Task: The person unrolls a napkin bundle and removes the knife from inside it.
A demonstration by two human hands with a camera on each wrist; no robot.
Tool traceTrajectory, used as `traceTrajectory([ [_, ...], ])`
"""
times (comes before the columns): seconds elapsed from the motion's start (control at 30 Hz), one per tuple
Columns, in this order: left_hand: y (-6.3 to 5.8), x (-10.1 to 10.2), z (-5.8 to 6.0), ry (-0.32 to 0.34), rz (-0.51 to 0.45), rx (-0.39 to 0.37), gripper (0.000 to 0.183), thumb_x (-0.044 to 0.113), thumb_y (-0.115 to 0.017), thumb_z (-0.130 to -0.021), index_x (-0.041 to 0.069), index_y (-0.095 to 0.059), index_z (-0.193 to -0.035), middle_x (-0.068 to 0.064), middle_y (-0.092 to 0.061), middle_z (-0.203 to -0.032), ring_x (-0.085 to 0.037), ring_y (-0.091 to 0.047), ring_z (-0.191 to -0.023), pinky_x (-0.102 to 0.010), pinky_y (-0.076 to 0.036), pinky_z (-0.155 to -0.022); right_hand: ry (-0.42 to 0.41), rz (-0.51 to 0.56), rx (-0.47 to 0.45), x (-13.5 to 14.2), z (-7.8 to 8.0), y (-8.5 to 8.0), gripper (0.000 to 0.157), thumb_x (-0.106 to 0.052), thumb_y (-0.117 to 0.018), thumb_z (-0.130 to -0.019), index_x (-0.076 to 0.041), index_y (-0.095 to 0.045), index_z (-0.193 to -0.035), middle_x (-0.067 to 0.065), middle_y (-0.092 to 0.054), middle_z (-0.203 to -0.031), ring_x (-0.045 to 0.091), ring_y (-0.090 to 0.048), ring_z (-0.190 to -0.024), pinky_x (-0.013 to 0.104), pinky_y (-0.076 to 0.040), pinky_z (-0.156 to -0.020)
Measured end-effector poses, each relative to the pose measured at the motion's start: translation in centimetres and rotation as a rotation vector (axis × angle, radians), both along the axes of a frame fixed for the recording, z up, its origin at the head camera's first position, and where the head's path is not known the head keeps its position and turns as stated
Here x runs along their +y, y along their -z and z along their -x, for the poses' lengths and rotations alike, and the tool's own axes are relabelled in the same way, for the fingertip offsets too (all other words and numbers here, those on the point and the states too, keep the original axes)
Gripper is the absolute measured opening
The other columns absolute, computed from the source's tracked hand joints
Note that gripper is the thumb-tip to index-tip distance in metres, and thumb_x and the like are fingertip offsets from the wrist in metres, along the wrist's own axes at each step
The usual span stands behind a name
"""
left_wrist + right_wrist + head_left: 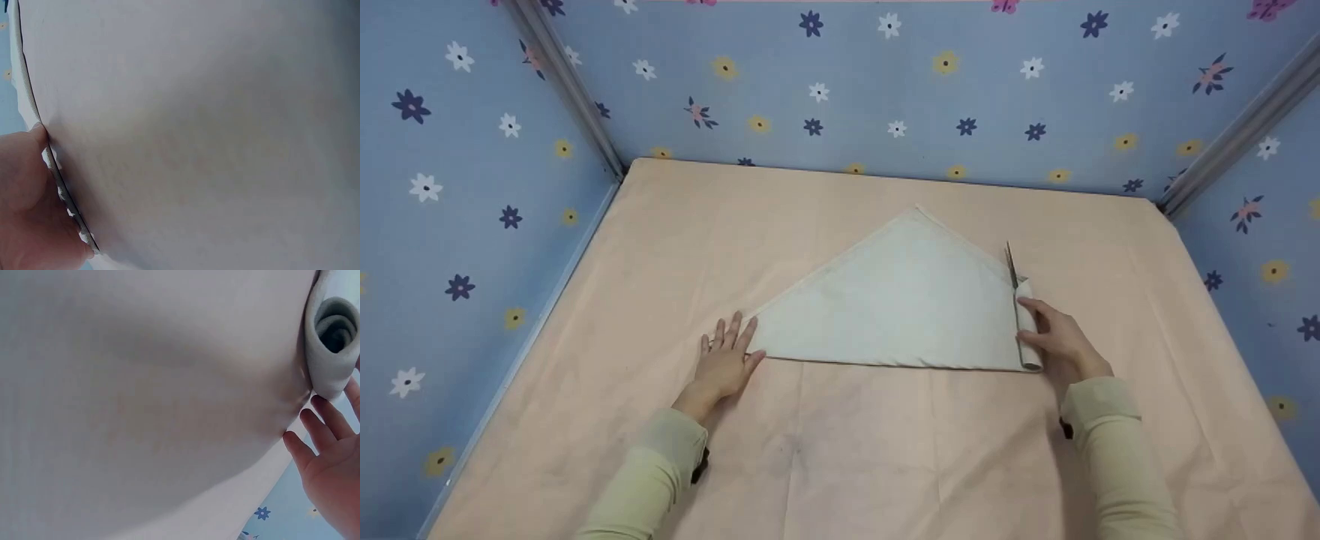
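A pale folded cloth [877,300] lies on the table with its point toward the back wall. Its right end is wound into a narrow roll [1026,352], whose open spiral end [335,332] shows in the right wrist view. From the roll's far end sticks a slim, dark, pointed thing [1010,262]; the rest of it is hidden in the cloth. My right hand [1061,337] holds the roll, with thumb and forefinger over its top. Fingers spread, my left hand [724,367] rests flat on the cloth's left corner.
A peach cover [847,450] with light creases spreads over the table. Blue flowered panels [855,90] stand along the back and both sides, joined by grey metal posts [574,82] at the corners.
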State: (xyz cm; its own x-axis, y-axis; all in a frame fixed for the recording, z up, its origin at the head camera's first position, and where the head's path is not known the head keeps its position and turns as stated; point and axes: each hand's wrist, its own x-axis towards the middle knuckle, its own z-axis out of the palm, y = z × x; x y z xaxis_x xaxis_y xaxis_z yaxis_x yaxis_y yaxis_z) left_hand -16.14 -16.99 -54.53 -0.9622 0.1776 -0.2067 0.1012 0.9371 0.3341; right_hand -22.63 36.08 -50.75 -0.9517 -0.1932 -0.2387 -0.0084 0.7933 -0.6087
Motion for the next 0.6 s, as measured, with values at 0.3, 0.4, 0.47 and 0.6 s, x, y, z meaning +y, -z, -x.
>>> traceTrajectory([
  [0.3,0.08,0.08,0.07,-0.004,0.023,-0.009,0.062,0.042,-0.031,-0.097,0.009,-0.011,-0.145,-0.018,0.001,-0.149,-0.041,0.004,-0.133,-0.058,0.002,-0.102,0.019,-0.009,-0.009,0.37,-0.05,-0.03,0.065,-0.014,-0.062,-0.085,-0.004,-0.029,-0.140,0.029,-0.025,-0.140,0.043,-0.019,-0.129,0.052,-0.017,-0.103],
  [0.4,0.04,0.10,0.04,-0.005,0.025,-0.008,0.062,0.043,-0.030,-0.097,0.010,-0.011,-0.146,-0.017,0.001,-0.149,-0.040,0.004,-0.133,-0.058,0.001,-0.102,0.021,-0.010,-0.004,0.54,-0.12,0.00,0.064,-0.014,-0.061,-0.085,-0.004,-0.029,-0.140,0.029,-0.026,-0.139,0.043,-0.020,-0.129,0.052,-0.017,-0.103],
  [0.47,0.02,0.05,-0.01,0.001,0.019,-0.002,0.062,0.043,-0.030,-0.097,0.009,-0.011,-0.145,-0.018,0.001,-0.149,-0.041,0.003,-0.133,-0.058,0.001,-0.102,0.020,-0.018,0.003,0.67,-0.18,0.01,0.064,-0.014,-0.061,-0.086,-0.004,-0.029,-0.140,0.030,-0.026,-0.139,0.044,-0.020,-0.128,0.052,-0.018,-0.103],
  [0.6,-0.05,-0.12,-0.17,0.022,-0.008,0.024,0.062,0.041,-0.032,-0.097,0.008,-0.012,-0.145,-0.019,-0.001,-0.148,-0.042,0.002,-0.132,-0.060,0.000,-0.101,0.018,-0.023,0.011,0.93,-0.26,-0.01,0.064,-0.014,-0.062,-0.086,-0.004,-0.029,-0.139,0.031,-0.026,-0.138,0.045,-0.021,-0.127,0.053,-0.018,-0.102],
])
